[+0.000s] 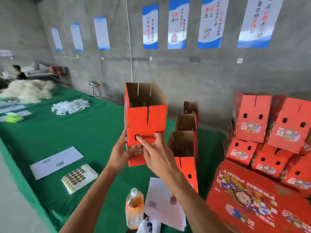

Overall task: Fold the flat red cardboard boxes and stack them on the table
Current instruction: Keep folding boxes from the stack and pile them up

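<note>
R hand [157,153] is on the near face of the box [146,121], fingers spread, two fingertips poked into the round holes; L hand [120,153] grips the box's lower left edge, thumb on the front. Box is held up off the table [72,132], upright, long axis vertical, open top w/ slotted flaps up, straight ahead of both hands, centred btwn them. Just to its right and lower stands a row of folded boxes [185,148], open tops up, running away from the viewer; R hand is nearer that row, so I'd guess the held box goes down at the row's near end. Far right: stack of finished boxes [269,132] w/ cartoon labels, and a flat pile [252,199] printed "FRESH FRUIT", seen upside down. Near edge: bottle [134,207], papers [161,199], sticker sheet [79,178]. Wall posters [210,22] carry Chinese text, e.g. 高效执行; the rest is too blurred to read.
</note>
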`<action>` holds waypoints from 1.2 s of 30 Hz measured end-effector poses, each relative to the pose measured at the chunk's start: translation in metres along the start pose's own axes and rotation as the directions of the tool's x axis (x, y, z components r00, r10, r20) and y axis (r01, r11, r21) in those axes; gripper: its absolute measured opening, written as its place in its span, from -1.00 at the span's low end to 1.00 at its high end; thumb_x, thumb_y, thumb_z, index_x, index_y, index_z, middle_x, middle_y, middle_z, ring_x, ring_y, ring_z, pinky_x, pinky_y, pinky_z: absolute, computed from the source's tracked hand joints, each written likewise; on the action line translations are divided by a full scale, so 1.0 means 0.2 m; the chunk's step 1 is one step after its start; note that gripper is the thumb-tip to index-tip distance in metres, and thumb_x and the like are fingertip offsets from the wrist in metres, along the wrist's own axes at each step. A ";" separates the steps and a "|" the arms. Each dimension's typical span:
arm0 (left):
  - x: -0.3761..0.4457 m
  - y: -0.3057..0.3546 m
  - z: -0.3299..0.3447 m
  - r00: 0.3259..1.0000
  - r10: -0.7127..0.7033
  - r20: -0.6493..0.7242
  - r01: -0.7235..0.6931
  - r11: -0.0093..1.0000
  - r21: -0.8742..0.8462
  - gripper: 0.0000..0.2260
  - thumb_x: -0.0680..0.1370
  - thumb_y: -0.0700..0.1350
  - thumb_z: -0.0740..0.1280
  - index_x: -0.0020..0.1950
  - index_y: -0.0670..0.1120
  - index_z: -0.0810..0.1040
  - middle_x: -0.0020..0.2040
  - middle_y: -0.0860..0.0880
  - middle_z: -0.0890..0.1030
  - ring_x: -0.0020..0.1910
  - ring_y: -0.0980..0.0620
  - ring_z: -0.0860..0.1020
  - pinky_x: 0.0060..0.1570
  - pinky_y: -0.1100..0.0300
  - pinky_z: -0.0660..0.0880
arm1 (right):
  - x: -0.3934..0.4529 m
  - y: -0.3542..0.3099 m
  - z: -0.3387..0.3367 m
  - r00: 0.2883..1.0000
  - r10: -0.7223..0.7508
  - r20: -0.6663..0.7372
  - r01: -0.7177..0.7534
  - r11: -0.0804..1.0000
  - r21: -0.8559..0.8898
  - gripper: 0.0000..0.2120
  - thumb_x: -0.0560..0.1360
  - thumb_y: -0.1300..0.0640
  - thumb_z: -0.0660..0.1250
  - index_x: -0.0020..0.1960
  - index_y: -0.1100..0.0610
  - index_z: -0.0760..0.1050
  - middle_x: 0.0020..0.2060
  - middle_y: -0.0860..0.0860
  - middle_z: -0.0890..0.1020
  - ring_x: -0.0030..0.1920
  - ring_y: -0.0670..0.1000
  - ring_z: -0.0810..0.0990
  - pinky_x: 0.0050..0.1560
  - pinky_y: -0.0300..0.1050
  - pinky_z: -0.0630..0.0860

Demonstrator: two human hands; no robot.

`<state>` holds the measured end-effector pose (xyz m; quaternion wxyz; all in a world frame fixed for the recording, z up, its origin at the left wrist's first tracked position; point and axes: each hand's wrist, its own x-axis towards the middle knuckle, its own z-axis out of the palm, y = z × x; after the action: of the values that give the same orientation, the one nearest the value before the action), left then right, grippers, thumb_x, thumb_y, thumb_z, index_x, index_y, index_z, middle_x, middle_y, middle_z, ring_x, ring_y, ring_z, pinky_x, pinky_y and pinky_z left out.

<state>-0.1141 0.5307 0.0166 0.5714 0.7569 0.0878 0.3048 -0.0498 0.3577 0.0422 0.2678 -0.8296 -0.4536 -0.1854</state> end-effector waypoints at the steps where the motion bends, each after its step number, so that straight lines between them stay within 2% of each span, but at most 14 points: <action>1: 0.03 -0.08 -0.05 0.999 -0.040 0.008 0.040 0.999 0.005 -0.23 0.52 -0.15 0.55 0.65 0.06 0.26 0.26 0.22 0.65 0.23 0.23 0.60 0.22 0.30 0.52 | 0.03 0.00 0.10 0.999 0.008 0.045 -0.008 1.000 0.007 -0.40 0.60 0.07 0.28 0.57 -0.27 0.25 0.26 0.12 0.35 0.12 0.21 0.55 -0.04 0.07 0.59; 5: 0.11 -0.44 -0.14 0.994 -0.106 0.038 0.103 0.992 0.072 -0.24 0.49 -0.22 0.52 0.63 -0.09 0.26 0.24 0.23 0.65 0.20 0.31 0.58 0.20 0.31 0.50 | 0.08 0.08 0.48 0.979 0.069 0.191 -0.074 0.997 0.022 -0.36 0.61 0.07 0.27 0.59 -0.34 0.15 0.33 0.09 0.32 0.12 0.18 0.57 -0.08 0.05 0.60; 9: 0.15 -0.84 -0.11 0.974 -0.203 0.103 0.189 0.973 0.134 -0.43 0.54 -0.36 0.44 0.52 -0.21 0.36 0.15 0.02 0.69 0.10 0.13 0.62 0.28 -0.07 0.55 | 0.03 0.21 0.75 0.926 0.131 0.353 -0.140 0.990 0.001 -0.33 0.65 0.13 0.26 0.61 -0.32 0.10 0.48 0.09 0.23 0.22 0.18 0.57 0.13 0.11 0.61; 11: 0.16 -1.01 -0.05 0.953 -0.273 0.129 0.255 0.956 0.141 -0.43 0.54 -0.39 0.44 0.52 -0.22 0.36 -0.01 0.04 0.74 -0.04 0.18 0.66 0.05 0.16 0.62 | -0.01 0.29 0.86 0.900 0.157 0.406 -0.165 0.986 -0.015 -0.32 0.66 0.15 0.24 0.63 -0.30 0.06 0.50 0.08 0.21 0.28 0.15 0.55 0.21 0.06 0.59; 14: 0.18 -1.17 0.05 0.924 -0.360 0.127 0.345 0.930 0.124 -0.39 0.53 -0.37 0.46 0.54 -0.10 0.37 -0.04 0.08 0.74 -0.08 0.21 0.67 -0.06 0.32 0.55 | -0.06 0.41 0.99 0.876 0.213 0.433 -0.222 0.975 -0.032 -0.26 0.65 0.22 0.25 0.64 -0.29 0.02 0.48 0.04 0.24 0.26 0.09 0.56 0.16 -0.04 0.62; 18: 0.28 -1.33 0.17 0.887 -0.453 0.088 0.438 0.887 0.146 -0.49 0.55 -0.28 0.50 0.41 0.09 0.48 0.02 0.08 0.71 -0.06 0.14 0.66 -0.19 0.13 0.61 | -0.07 0.54 1.14 0.855 0.270 0.443 -0.274 0.960 -0.056 -0.19 0.62 0.23 0.30 0.65 -0.26 -0.04 0.51 0.04 0.20 0.32 0.08 0.49 0.20 -0.05 0.61; 19: 0.31 -1.37 0.20 0.879 -0.471 0.081 0.456 0.878 0.147 -0.55 0.55 -0.28 0.50 0.34 0.09 0.52 -0.02 0.08 0.70 -0.07 0.06 0.66 -0.22 0.04 0.61 | -0.06 0.57 1.17 0.850 0.286 0.441 -0.288 0.955 -0.066 -0.19 0.62 0.21 0.31 0.65 -0.25 -0.05 0.54 0.05 0.17 0.39 0.11 0.44 0.29 -0.02 0.57; 21: 0.40 -1.42 0.27 0.885 -0.460 0.074 0.443 0.879 0.176 -0.65 0.56 -0.21 0.51 0.25 0.11 0.54 -0.07 0.13 0.68 -0.09 -0.01 0.66 -0.27 0.14 0.54 | -0.03 0.65 1.23 0.842 0.331 0.425 -0.326 0.942 -0.087 -0.20 0.62 0.16 0.31 0.66 -0.22 -0.07 0.60 0.09 0.09 0.52 0.18 0.30 0.47 0.04 0.41; 23: 0.51 -1.42 0.34 0.893 -0.443 0.082 0.406 0.871 0.276 -0.72 0.59 -0.01 0.47 0.25 0.21 0.51 -0.05 0.19 0.68 -0.13 0.04 0.69 -0.28 0.19 0.50 | 0.03 0.73 1.26 0.832 0.380 0.404 -0.365 0.924 -0.116 -0.17 0.61 0.13 0.31 0.67 -0.18 -0.12 0.65 0.14 -0.03 0.61 0.22 0.12 0.57 0.04 0.23; 25: 0.63 -1.43 0.41 0.898 -0.433 0.076 0.371 0.839 0.399 -0.71 0.62 0.11 0.40 0.34 0.24 0.49 0.05 0.21 0.69 -0.12 0.01 0.69 -0.22 0.10 0.52 | 0.08 0.80 1.28 0.821 0.424 0.382 -0.415 0.903 -0.110 -0.15 0.62 0.13 0.30 0.68 -0.14 -0.18 0.66 0.17 -0.21 0.67 0.18 -0.10 0.59 -0.06 0.07; 27: 0.73 -1.43 0.49 0.903 -0.430 0.025 0.371 0.806 0.461 -0.67 0.65 0.15 0.34 0.41 0.18 0.49 0.14 0.11 0.70 -0.02 -0.07 0.69 -0.18 0.11 0.47 | 0.13 0.85 1.30 0.823 0.448 0.350 -0.456 0.888 -0.064 -0.16 0.64 0.16 0.28 0.69 -0.10 -0.21 0.64 0.16 -0.33 0.66 0.14 -0.24 0.57 -0.21 -0.18; 30: 0.83 -1.44 0.60 0.902 -0.429 -0.050 0.399 0.782 0.478 -0.68 0.68 0.16 0.28 0.38 0.09 0.53 0.18 -0.04 0.72 0.08 -0.15 0.68 -0.10 0.08 0.49 | 0.18 0.87 1.32 0.823 0.482 0.300 -0.499 0.866 -0.025 -0.19 0.65 0.19 0.25 0.69 -0.06 -0.19 0.62 0.16 -0.38 0.65 0.14 -0.31 0.29 -0.40 -0.63; 33: 0.85 -1.43 0.65 0.885 -0.457 -0.094 0.437 0.742 0.509 -0.65 0.67 0.13 0.29 0.36 -0.05 0.51 0.18 -0.12 0.70 0.14 -0.19 0.66 0.05 -0.02 0.56 | 0.19 0.84 1.34 0.809 0.521 0.272 -0.543 0.840 0.006 -0.24 0.66 0.18 0.20 0.69 -0.04 -0.19 0.62 0.14 -0.38 0.64 0.13 -0.34 0.38 -0.32 -0.57; 36: 0.82 -1.38 0.63 0.837 -0.529 -0.137 0.521 0.696 0.495 -0.52 0.62 0.12 0.36 0.43 -0.14 0.46 0.26 -0.16 0.64 0.25 -0.17 0.60 0.17 -0.02 0.52 | 0.18 0.79 1.31 0.813 0.527 0.247 -0.553 0.832 0.048 -0.27 0.68 0.12 0.18 0.69 -0.04 -0.18 0.65 0.13 -0.26 0.66 0.14 -0.22 0.51 -0.26 -0.41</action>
<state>0.1465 0.5989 -0.1983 0.4123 0.8264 0.3733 0.0882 0.1206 0.4709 -0.1887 0.3049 -0.9224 -0.2363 0.0198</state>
